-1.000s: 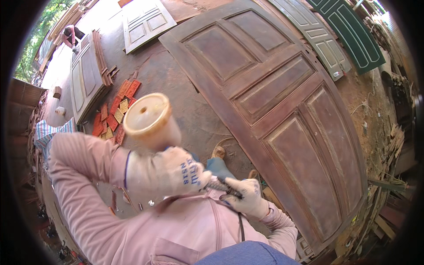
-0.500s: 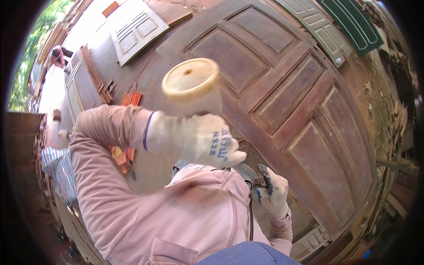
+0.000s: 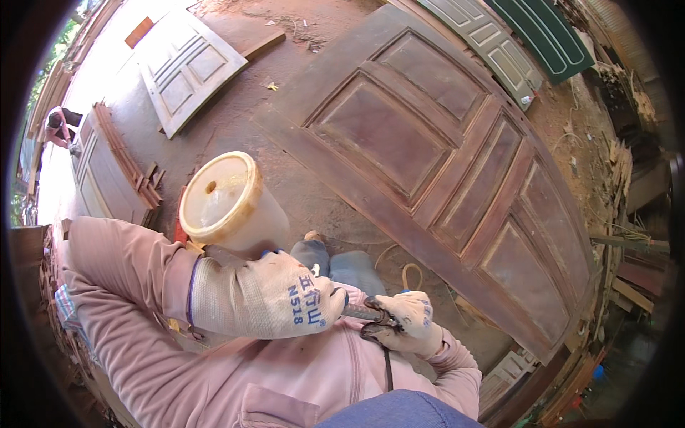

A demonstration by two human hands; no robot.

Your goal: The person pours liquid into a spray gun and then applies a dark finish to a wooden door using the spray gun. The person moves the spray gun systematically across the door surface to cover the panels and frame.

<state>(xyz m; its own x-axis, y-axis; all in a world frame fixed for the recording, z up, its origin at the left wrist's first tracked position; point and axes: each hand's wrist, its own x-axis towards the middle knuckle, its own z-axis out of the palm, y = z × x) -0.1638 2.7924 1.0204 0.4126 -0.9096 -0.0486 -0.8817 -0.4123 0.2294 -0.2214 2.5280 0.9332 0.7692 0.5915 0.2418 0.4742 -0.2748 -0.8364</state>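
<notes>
My left hand [image 3: 296, 296], in a cream glove with a blue cuff edge, is closed around a spray gun [image 3: 362, 312] below its cup. The translucent plastic cup [image 3: 267, 214] tilts up and left, and its round, yellow-stained lid [image 3: 220, 198] has a small hole. My right hand [image 3: 410, 324], in a cream glove with dark-stained fingers, is closed on the gun's metal end. Most of the gun is hidden by both gloves. Beyond my hands lies a large brown panelled door [image 3: 399, 192], touched by neither hand.
A pale door [image 3: 193, 68] lies at the far left, near another door [image 3: 107, 175] with a person [image 3: 61, 127] beside it. Grey [image 3: 492, 46] and green [image 3: 546, 36] doors are at the far right. A thin yellowish hose [image 3: 412, 277] loops near my feet. Scrap wood [image 3: 621, 178] lines the right edge.
My left hand has brought the spray gun and cup down and left. My right hand has moved up and left, nearer the left. The whole view has shifted slightly.
</notes>
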